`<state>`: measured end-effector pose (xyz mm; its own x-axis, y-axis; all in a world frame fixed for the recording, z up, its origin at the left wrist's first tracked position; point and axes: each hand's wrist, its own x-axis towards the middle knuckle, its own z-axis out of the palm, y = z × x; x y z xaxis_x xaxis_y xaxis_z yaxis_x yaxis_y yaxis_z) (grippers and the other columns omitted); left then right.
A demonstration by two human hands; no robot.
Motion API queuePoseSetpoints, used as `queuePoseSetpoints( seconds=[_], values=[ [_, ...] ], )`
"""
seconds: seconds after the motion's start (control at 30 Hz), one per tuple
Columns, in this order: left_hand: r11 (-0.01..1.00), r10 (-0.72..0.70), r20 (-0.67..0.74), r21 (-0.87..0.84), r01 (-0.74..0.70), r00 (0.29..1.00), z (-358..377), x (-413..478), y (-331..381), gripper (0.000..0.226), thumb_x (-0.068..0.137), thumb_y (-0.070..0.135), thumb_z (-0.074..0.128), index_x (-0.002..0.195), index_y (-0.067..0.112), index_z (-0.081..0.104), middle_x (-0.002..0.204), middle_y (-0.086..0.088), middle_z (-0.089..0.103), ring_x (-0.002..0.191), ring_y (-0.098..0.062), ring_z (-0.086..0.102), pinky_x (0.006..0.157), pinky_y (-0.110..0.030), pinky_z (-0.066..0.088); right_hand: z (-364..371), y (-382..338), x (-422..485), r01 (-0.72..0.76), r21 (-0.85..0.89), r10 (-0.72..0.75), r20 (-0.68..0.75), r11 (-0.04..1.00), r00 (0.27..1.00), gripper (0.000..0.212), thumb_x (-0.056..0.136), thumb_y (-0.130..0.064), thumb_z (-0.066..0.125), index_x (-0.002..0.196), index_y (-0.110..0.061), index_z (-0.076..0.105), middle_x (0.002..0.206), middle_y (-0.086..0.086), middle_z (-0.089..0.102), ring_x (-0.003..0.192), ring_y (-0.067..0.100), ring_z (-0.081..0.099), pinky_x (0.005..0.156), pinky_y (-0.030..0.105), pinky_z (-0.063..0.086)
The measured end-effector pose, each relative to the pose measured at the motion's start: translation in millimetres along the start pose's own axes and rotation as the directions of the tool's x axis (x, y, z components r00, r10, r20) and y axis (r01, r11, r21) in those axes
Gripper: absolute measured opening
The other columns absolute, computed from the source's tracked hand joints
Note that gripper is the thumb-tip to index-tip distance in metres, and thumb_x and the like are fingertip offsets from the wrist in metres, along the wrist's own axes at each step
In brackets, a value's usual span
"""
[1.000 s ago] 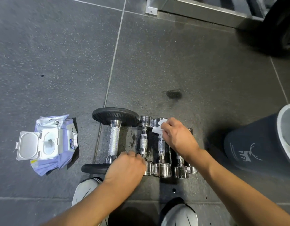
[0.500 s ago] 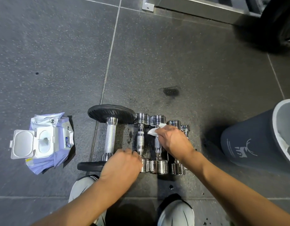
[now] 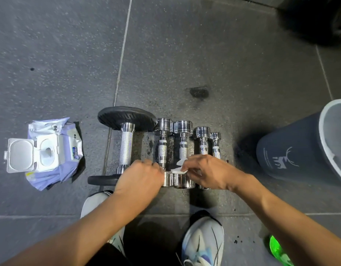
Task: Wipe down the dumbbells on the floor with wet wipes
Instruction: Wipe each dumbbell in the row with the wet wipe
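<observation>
Chrome dumbbells (image 3: pixel 183 150) lay in a row on dark grey floor (image 3: pixel 223 54). Right hand (image 3: pixel 210 173) pinched white wet wipe (image 3: pixel 178 169) against one near head; left hand (image 3: pixel 141 177), at its 9 o'clock, curled fingers gripping the neighbouring head.

Five dumbbells (image 3: pixel 183 146) lie side by side at centre: one black-plated at left, four chrome shrinking rightward. A crumpled white wipe (image 3: pixel 178 169) touches the middle one's near head. The wipes pack (image 3: pixel 50 152) lies lid-open at far left.
</observation>
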<state>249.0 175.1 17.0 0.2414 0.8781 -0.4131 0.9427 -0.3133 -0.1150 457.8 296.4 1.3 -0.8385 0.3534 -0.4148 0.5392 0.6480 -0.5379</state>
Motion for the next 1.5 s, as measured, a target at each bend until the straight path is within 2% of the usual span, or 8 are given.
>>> queuePoseSetpoints(
  seconds=[0.13,0.33,0.57,0.7,1.0,1.23,1.37,1.5],
  values=[
    [1.0,-0.001,0.005,0.001,0.001,1.0,-1.0,0.3,0.5,0.018,0.1,0.014,0.052,0.115,0.009,0.062,0.106,-0.01,0.067,0.095,-0.026,0.062,0.068,-0.037,0.045,11.5,-3.7,-15.4,0.014,0.044,-0.017,0.066,0.999,0.998,0.019,0.096,-0.024,0.058,0.113,-0.024,0.067,0.105,-0.013,0.063,0.092,-0.001,0.057,0.086,0.007,0.04],
    [1.0,0.007,0.012,0.012,-0.007,1.0,0.6,1.3,0.6,0.021,0.1,0.018,0.054,0.118,0.009,0.059,0.11,-0.01,0.066,0.097,-0.026,0.061,0.07,-0.037,0.046,6.8,8.4,-1.7,-0.117,0.025,0.117,0.001,0.993,0.993,0.003,0.102,-0.031,0.049,0.1,-0.032,0.052,0.095,-0.005,0.06,0.078,0.014,0.062,0.069,0.03,0.055],
    [1.0,0.002,0.032,0.013,-0.003,0.999,-0.5,1.4,1.3,0.02,0.099,0.016,0.055,0.117,0.009,0.059,0.108,-0.01,0.066,0.096,-0.026,0.062,0.07,-0.037,0.046,4.1,0.0,-7.5,-0.101,0.041,0.094,0.141,0.994,0.986,0.014,0.099,-0.032,0.058,0.09,-0.04,0.05,0.091,-0.014,0.057,0.076,0.007,0.059,0.067,0.017,0.043],
    [1.0,0.003,0.039,0.015,-0.003,0.999,1.7,1.7,1.9,0.02,0.1,0.015,0.053,0.117,0.008,0.058,0.108,-0.012,0.065,0.095,-0.028,0.061,0.069,-0.037,0.044,17.0,-10.6,-18.3,-0.105,0.007,0.101,0.224,0.994,0.969,0.011,0.096,-0.031,0.056,0.09,-0.037,0.049,0.097,-0.009,0.063,0.082,0.012,0.063,0.074,0.032,0.058],
    [1.0,0.002,0.038,0.016,-0.003,0.999,2.3,1.4,3.1,0.023,0.1,0.014,0.051,0.122,0.007,0.056,0.114,-0.015,0.064,0.102,-0.031,0.061,0.075,-0.041,0.048,14.1,-1.2,16.4,-0.215,0.066,0.223,-0.164,0.974,0.961,0.017,0.105,-0.021,0.043,0.102,-0.02,0.061,0.098,-0.001,0.057,0.08,0.017,0.059,0.066,0.03,0.053],
    [1.0,0.01,0.028,0.003,-0.01,1.0,2.1,2.5,3.4,0.024,0.102,0.011,0.047,0.124,0.005,0.054,0.116,-0.016,0.063,0.103,-0.031,0.061,0.077,-0.04,0.048,17.4,0.0,32.4,-0.282,0.315,0.397,-0.405,0.906,0.823,0.029,0.102,-0.006,0.051,0.12,-0.013,0.073,0.12,0.005,0.067,0.093,0.006,0.061,0.091,0.011,0.047],
    [1.0,0.018,0.019,-0.012,-0.018,1.0,3.2,4.1,3.9,0.024,0.102,0.01,0.044,0.124,0.004,0.053,0.116,-0.017,0.063,0.104,-0.032,0.06,0.078,-0.04,0.048,32.2,-10.6,17.6,-0.332,0.449,0.482,-0.276,0.83,0.832,0.032,0.104,-0.011,0.05,0.125,-0.02,0.071,0.116,0.007,0.071,0.098,0.015,0.066,0.083,0.008,0.045],
    [1.0,0.014,0.022,-0.026,-0.014,1.0,5.0,3.6,3.8,0.024,0.102,0.009,0.044,0.123,0.004,0.054,0.115,-0.017,0.063,0.103,-0.032,0.061,0.077,-0.04,0.048,26.4,-10.1,22.9,-0.406,0.358,0.474,-0.123,0.841,0.872,0.03,0.106,-0.019,0.049,0.129,-0.023,0.068,0.083,-0.003,0.068,0.041,-0.001,0.049,0.04,0.012,0.037]
  ],
)
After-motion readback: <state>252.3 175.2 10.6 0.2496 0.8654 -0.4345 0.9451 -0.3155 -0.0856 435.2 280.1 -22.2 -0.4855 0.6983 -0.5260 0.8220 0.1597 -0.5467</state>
